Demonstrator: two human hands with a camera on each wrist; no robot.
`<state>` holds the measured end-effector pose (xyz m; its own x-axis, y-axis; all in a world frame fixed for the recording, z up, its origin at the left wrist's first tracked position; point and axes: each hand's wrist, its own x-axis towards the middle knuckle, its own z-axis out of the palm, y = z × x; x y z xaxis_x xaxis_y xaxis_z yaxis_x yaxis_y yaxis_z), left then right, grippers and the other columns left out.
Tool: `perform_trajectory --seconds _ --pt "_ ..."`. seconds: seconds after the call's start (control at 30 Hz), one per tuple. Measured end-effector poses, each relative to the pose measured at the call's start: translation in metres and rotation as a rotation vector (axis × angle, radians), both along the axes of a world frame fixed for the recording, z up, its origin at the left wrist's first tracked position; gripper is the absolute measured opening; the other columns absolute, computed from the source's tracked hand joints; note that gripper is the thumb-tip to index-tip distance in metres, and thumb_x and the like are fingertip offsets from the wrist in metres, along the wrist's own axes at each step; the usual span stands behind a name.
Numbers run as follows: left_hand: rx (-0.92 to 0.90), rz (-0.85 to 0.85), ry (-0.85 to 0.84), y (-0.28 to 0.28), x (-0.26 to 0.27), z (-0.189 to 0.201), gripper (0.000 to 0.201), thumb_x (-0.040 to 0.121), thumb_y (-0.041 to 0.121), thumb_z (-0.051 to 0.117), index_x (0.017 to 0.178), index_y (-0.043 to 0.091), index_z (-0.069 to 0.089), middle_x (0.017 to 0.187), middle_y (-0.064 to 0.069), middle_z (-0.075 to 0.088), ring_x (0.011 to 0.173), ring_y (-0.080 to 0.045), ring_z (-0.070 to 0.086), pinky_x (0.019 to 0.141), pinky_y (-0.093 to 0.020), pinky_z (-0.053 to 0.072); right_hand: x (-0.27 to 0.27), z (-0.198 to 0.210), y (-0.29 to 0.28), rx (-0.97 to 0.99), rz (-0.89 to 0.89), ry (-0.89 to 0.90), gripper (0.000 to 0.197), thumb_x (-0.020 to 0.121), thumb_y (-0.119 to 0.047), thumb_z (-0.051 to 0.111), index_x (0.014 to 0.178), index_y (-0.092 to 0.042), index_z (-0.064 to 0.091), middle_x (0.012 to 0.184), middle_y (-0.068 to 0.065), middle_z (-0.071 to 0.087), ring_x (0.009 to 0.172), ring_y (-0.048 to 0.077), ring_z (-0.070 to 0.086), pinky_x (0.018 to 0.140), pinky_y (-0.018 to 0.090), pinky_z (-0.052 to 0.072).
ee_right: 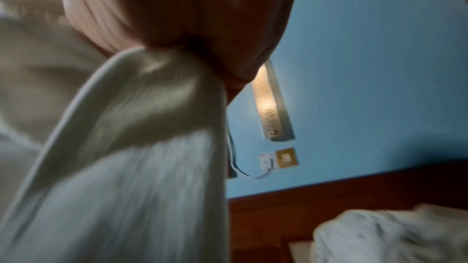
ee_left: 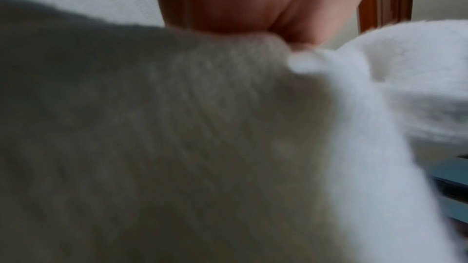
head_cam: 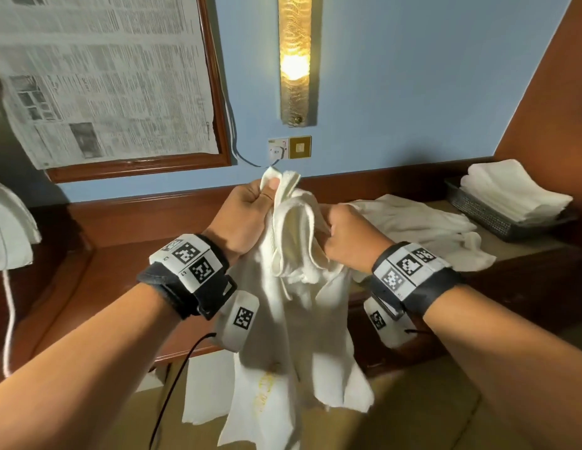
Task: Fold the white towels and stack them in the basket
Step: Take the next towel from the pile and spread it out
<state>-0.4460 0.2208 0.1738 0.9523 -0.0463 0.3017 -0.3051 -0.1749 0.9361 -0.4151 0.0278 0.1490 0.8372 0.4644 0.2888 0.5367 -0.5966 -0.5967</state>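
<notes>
Several folded towels (head_cam: 513, 190) already lie in the basket (head_cam: 484, 216), while the left hand (head_cam: 247, 209) and right hand (head_cam: 348, 235) each grip one unfolded towel (head_cam: 293, 287) in the air, with a loose pile (head_cam: 423, 228) left on the bench (head_cam: 120, 280).

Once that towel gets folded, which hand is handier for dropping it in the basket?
Probably the right hand: the basket sits on its side. The left hand would have to cross over.

Warm lamp (head_cam: 295, 68) glow, blurred wrist views
</notes>
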Motion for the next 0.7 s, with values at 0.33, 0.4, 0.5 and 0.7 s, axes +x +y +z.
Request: perform_trajectory --seconds 0.33,0.4,0.5,0.7 --pt "0.026 0.162 0.077 0.065 -0.030 -0.017 0.039 0.106 0.030 0.046 0.074 0.017 0.064 0.057 0.004 0.062 0.051 -0.014 0.051 0.049 -0.024 0.042 -0.028 -0.106 -0.047 -0.276 -0.443 0.318 0.024 0.086 -0.006 0.055 0.063 -0.010 0.046 0.065 0.007 0.050 0.070 0.030 0.051 0.055 0.031 0.032" --pt "0.031 0.149 0.106 0.073 -0.035 -0.017 0.037 0.106 0.030 0.047 0.078 0.016 0.067 0.059 0.003 0.065 0.052 -0.013 0.055 0.050 -0.023 0.045 -0.027 -0.102 -0.043 -0.276 -0.483 0.293 0.030 0.084 0.000 0.050 0.060 -0.014 0.040 0.065 0.007 0.048 0.071 0.027 0.048 0.059 0.030 0.031" --pt "0.059 0.089 0.150 0.079 -0.039 -0.016 0.033 0.105 0.026 0.047 0.083 0.014 0.068 0.063 0.004 0.070 0.053 -0.009 0.061 0.053 -0.020 0.049 -0.020 -0.078 -0.015 -0.077 -0.339 0.180 0.022 0.079 0.005 0.043 0.068 -0.012 0.050 0.074 0.013 0.056 0.075 0.031 0.055 0.064 0.036 0.041" --pt "-0.037 -0.033 0.159 0.058 -0.037 -0.023 0.030 0.104 0.023 0.046 0.091 0.010 0.070 0.073 -0.001 0.073 0.062 -0.012 0.066 0.060 -0.022 0.054 -0.021 0.006 0.058 0.073 0.080 -0.078 0.031 0.085 0.008 0.047 0.097 -0.016 0.064 0.091 -0.004 0.069 0.086 0.012 0.063 0.077 0.025 0.049"
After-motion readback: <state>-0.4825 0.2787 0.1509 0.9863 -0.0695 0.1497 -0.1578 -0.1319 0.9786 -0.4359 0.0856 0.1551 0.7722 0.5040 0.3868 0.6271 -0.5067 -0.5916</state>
